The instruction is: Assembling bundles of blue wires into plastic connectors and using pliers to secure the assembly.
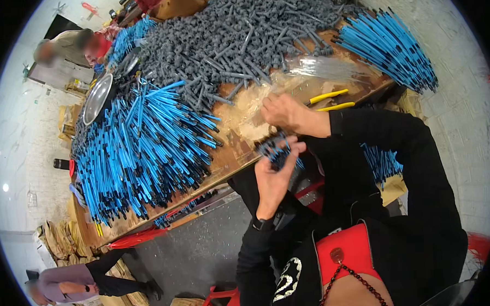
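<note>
My left hand [272, 184], with a dark band at its wrist, is closed round a small bundle of blue sticks with black ends [278, 151] just off the table edge. Blur and my fingers hide part of that bundle. Above it, my right hand [288, 114] has its fingers drawn together over the wooden table [231, 153]; whatever may be between them cannot be made out. Close beside the right hand lie pliers with yellow handles [330, 95]. Behind it are clear thin plastic strips [326, 67].
A large heap of dark grey plastic pieces [223, 36] spreads across the table. Blue sticks [146, 152] are piled at left, more blue sticks [388, 51] at far right. A metal pan [97, 98] leans at left. One person [70, 283] stands lower left; others are behind. A red stool [221, 301] stands below.
</note>
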A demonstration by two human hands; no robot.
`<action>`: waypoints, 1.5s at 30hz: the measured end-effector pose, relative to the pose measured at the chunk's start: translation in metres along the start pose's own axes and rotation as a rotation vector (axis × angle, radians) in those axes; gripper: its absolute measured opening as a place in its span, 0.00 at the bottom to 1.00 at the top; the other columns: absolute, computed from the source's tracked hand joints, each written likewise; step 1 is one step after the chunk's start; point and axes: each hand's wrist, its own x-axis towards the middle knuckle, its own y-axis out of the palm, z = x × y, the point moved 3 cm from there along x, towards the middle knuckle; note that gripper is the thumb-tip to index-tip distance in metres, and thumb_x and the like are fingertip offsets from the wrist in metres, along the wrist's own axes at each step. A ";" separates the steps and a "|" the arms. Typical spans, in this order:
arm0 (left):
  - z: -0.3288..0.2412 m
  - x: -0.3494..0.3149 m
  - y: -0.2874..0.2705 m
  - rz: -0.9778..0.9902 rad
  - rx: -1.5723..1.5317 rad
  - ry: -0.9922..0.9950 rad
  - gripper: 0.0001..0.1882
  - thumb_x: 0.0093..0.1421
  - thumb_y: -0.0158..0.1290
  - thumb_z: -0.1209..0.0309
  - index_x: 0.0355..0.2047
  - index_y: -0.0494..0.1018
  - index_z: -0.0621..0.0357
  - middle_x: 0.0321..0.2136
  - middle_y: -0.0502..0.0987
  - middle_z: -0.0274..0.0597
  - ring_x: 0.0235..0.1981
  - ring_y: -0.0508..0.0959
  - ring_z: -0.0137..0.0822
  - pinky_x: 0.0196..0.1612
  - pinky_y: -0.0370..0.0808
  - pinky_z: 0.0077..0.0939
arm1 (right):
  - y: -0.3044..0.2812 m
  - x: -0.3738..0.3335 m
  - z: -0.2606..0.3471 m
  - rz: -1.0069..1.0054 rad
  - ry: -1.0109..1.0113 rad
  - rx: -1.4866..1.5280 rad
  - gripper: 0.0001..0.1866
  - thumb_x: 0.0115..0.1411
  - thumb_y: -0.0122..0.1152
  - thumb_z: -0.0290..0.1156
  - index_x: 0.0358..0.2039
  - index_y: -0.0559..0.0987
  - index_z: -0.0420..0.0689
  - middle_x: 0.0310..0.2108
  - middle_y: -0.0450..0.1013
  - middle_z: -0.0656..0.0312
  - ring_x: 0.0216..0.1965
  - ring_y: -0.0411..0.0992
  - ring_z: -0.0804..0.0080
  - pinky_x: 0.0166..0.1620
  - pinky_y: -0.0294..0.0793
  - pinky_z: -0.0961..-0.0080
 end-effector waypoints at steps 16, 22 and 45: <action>-0.012 0.005 0.005 0.123 0.040 0.025 0.18 0.67 0.49 0.76 0.56 0.68 0.65 0.40 0.80 0.48 0.47 0.79 0.36 0.53 0.72 0.30 | -0.099 -0.039 -0.049 -0.235 0.201 0.730 0.12 0.55 0.58 0.27 0.40 0.76 0.41 0.28 0.73 0.54 0.31 0.73 0.58 0.33 0.71 0.66; -0.025 -0.008 0.002 0.036 -0.098 -0.022 0.18 0.67 0.49 0.77 0.57 0.69 0.63 0.40 0.81 0.44 0.41 0.80 0.33 0.46 0.76 0.25 | -0.139 -0.086 -0.028 -0.311 0.116 0.730 0.14 0.59 0.59 0.24 0.46 0.79 0.43 0.29 0.73 0.56 0.31 0.73 0.59 0.34 0.71 0.68; 0.062 -0.080 0.032 0.142 -0.214 -0.368 0.16 0.68 0.50 0.72 0.54 0.72 0.60 0.37 0.81 0.41 0.41 0.80 0.31 0.47 0.76 0.25 | -0.093 -0.167 0.050 -0.032 0.179 0.889 0.23 0.56 0.58 0.18 0.53 0.77 0.44 0.31 0.69 0.57 0.28 0.72 0.61 0.30 0.73 0.69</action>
